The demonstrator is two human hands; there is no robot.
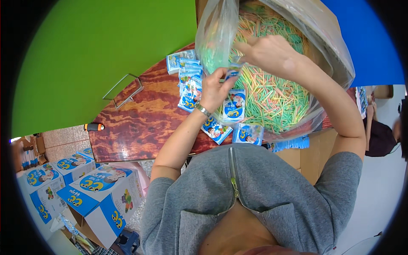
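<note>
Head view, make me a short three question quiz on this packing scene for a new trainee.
1. True or false: the left hand holds a small blue and white packet.
2. What fills the big clear plastic bag? A) pastel-coloured sticks B) metal screws C) folded cloth
3. Fill in: the loose packets lie on a ____ board.

Key:
1. True; the right hand is at its top as well.
2. A, the sticks.
3. Reddish-brown wood-grain.
</note>
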